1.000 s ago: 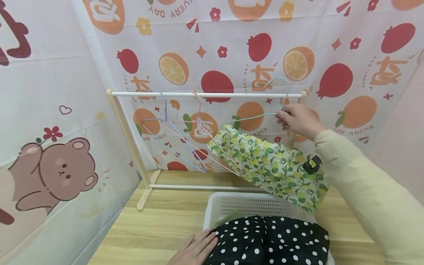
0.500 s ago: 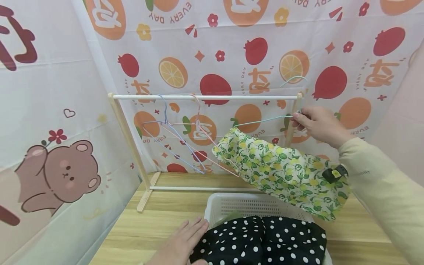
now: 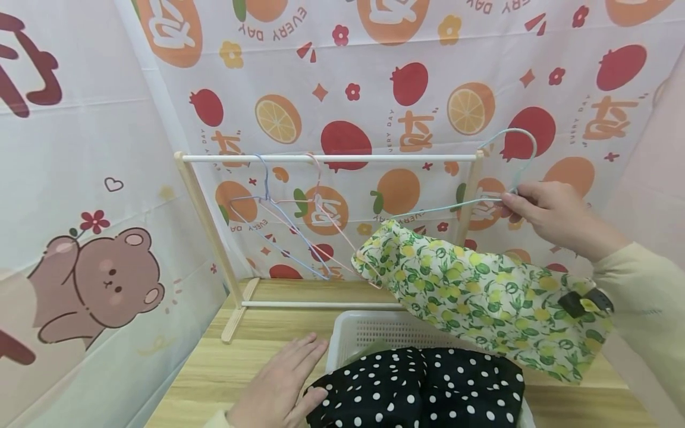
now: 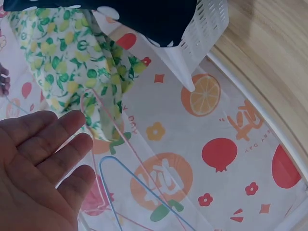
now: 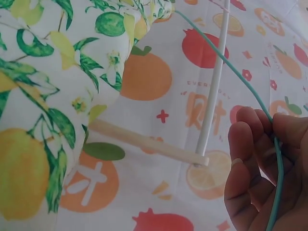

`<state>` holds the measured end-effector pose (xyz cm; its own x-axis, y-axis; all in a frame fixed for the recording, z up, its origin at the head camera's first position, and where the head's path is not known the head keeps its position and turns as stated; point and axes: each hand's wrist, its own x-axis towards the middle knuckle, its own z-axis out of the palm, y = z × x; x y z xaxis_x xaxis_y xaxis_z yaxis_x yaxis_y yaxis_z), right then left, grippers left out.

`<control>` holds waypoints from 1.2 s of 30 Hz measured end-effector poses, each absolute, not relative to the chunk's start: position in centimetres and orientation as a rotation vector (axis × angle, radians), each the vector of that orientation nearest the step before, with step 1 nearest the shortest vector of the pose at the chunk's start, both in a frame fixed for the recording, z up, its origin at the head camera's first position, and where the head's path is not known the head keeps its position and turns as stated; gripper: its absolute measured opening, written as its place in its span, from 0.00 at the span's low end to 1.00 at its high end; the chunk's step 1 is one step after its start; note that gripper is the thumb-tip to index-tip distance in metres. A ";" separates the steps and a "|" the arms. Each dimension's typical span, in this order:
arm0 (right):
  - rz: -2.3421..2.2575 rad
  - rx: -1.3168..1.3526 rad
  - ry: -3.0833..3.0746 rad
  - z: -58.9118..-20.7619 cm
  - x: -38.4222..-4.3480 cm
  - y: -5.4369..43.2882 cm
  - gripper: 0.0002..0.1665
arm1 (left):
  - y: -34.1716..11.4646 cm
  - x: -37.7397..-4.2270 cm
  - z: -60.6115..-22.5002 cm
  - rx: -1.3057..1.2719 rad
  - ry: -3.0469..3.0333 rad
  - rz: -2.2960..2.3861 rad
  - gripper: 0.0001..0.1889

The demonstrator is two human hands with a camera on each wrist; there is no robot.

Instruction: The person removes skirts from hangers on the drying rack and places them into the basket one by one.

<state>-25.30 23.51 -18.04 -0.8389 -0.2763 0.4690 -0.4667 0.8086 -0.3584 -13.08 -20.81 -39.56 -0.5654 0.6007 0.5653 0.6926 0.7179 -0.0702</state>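
Note:
My right hand (image 3: 562, 217) pinches a teal wire hanger (image 3: 455, 206) near the base of its hook, right of the rack's right post. From that hanger droops a lemon-print cloth (image 3: 476, 291) with a dark patch at its right end. In the right wrist view, thumb and fingers close on the teal wire. My left hand (image 3: 283, 380) is beside the white basket (image 3: 355, 327), fingers straight and thumb at the edge of a black polka-dot cloth (image 3: 417, 386). The polka-dot cloth fills the basket's front and hides much of it.
A wooden rack with a white top rail (image 3: 385, 158) stands behind the basket on the wooden table (image 3: 214, 380). A blue hanger (image 3: 267, 181) and a pink hanger (image 3: 319, 178) hang from the rail; the pink one overlaps the lemon-print cloth's left end. Printed sheets cover the walls.
My right hand has carried the teal hanger and lemon-print cloth rightward, the hook now past the rack's right end. My left hand has slid left off the polka-dot cloth's top.

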 end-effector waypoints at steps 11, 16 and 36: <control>0.652 0.631 -2.598 -19.5 -23.0 26.2 0.08 | -20.4 -12.8 -40.1 -0.945 -2.404 -0.205 0.29; 0.573 0.767 -2.544 -20.2 -22.2 27.2 0.07 | -20.2 -12.7 -40.0 -0.952 -2.388 -0.228 0.28; 0.536 0.870 -2.517 -21.3 -20.3 26.9 0.24 | -20.0 -13.1 -39.7 -0.952 -2.399 -0.278 0.27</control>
